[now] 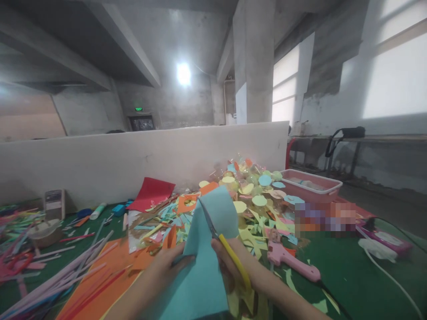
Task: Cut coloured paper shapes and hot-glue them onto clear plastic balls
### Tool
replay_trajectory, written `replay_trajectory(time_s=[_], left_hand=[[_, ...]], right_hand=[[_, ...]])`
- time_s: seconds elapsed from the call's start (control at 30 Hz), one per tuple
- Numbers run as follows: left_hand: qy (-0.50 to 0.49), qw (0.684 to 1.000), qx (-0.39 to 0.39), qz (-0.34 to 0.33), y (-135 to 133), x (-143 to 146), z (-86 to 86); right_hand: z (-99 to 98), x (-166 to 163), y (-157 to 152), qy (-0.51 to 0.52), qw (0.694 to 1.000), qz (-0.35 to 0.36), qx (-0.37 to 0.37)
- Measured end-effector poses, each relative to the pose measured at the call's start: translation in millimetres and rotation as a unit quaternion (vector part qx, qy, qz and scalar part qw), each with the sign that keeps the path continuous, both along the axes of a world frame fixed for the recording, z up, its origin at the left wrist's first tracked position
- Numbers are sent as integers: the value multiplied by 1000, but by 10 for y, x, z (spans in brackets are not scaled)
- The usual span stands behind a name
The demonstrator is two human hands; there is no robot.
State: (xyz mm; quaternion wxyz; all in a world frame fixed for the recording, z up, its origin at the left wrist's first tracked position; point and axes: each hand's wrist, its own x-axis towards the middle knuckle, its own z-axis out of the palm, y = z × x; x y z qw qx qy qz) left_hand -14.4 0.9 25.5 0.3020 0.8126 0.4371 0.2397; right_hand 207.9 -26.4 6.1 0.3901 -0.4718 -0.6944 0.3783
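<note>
— Holding what, the left grip (pixel 168 263)?
— Clenched on the left edge of the blue sheet (pixel 207 280). The right grip (pixel 225 263), at the sheet's right edge, grasps yellow scissors (pixel 234 258); blades bite into the sheet.

I log the light blue sheet (pixel 207 266) as thin, smooth matt paper, same stock as the orange sheets (pixel 100 275) and the red sheet (pixel 151 192); the scissors (pixel 223 243) show dull grey metal blades and glossy yellow plastic handles. The glue gun (pixel 290 260) looks to me like smooth pink plastic with a slight sheen, the pink tub (pixel 313 186) is plastic too, and the table cover (pixel 350 284) reads as green cloth, matt and felt-like. Further back I note the partition board (pixel 133 160) as pale, matt and lightly scuffed, and the pillar (pixel 253 66) as bare rough concrete.
</note>
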Motion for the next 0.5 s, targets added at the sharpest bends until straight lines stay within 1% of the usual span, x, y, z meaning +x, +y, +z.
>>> replay_trajectory(time_s=[0.1, 0.2, 0.27, 0.37, 0.43, 0.5], left_hand=[[-14, 999, 36, 12, 32, -17, -2], [-35, 997, 64, 39, 73, -38, 2], [-62, 994, 61, 63, 99, -60, 6], [-113, 986, 46, 115, 134, -98, 21], [-149, 976, 33, 156, 153, -118, 40], [-187, 962, 16, 200, 172, -130, 58]], right_hand=[[-46, -6, 36, -4, 999, -29, -23], [-42, 1, 34, -9, 999, -29, -20], [-24, -1, 24, 0, 999, -28, -15], [-9, -17, 19, 35, 998, -47, -34], [-17, -27, 25, 52, 995, -67, -48], [-37, -26, 37, 64, 994, -82, -43]])
